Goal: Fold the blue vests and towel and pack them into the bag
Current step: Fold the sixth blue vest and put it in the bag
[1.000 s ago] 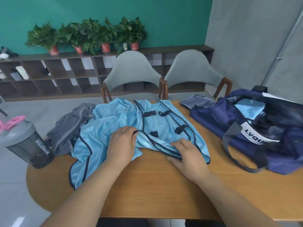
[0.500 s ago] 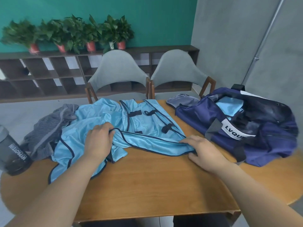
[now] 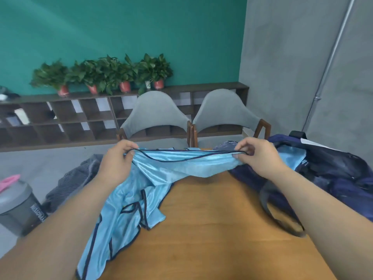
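While the left hand (image 3: 117, 158) and right hand (image 3: 260, 156), set apart, each pinch the trimmed top edge of the blue vest (image 3: 173, 167) above the table (image 3: 222, 229), its lower part trails on the wood. The glossy fabric could slip from either pinch, or the trailing end could snag the towel (image 3: 74, 178) beside it.

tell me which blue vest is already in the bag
The folded vest inside the open navy bag on the right. The other vest is outside it, pinched at its edge by the left hand and right hand above the table.
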`<control>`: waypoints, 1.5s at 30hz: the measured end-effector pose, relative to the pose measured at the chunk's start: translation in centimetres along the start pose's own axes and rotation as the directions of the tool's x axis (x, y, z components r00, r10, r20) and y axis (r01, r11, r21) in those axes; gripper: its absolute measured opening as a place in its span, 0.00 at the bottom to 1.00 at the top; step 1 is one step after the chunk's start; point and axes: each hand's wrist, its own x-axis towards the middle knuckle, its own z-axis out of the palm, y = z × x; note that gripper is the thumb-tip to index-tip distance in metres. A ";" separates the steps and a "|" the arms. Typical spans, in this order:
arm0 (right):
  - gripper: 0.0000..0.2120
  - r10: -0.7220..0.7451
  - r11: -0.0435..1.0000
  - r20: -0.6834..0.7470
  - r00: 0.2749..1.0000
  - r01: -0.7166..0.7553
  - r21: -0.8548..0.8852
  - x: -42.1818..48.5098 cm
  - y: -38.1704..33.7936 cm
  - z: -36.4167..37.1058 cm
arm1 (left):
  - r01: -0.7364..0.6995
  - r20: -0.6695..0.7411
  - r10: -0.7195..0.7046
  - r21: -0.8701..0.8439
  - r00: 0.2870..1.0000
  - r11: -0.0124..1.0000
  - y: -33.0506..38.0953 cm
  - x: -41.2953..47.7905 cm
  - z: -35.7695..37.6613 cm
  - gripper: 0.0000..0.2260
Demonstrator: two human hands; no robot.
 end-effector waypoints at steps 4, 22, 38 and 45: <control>0.05 -0.075 0.994 0.028 0.997 0.072 0.086 5.2 -3.7 -3.5 | -0.008 0.035 0.010 -0.057 0.999 0.998 4.1 3.6 -3.8 0.11; 0.30 -0.099 0.863 0.181 0.978 -0.006 0.506 9.8 -9.3 -9.5 | -0.184 0.185 0.125 0.347 0.975 0.920 9.6 9.1 -13.1 0.08; 0.10 -0.003 0.702 -0.155 0.988 0.113 0.703 8.9 -14.9 -11.4 | -0.009 0.153 0.038 -0.186 0.987 0.983 12.1 8.6 -15.3 0.09; 0.11 -0.004 0.884 0.121 0.993 -0.053 0.464 9.6 -14.7 -13.3 | -0.259 0.075 0.255 0.471 0.964 0.843 12.4 9.2 -16.2 0.12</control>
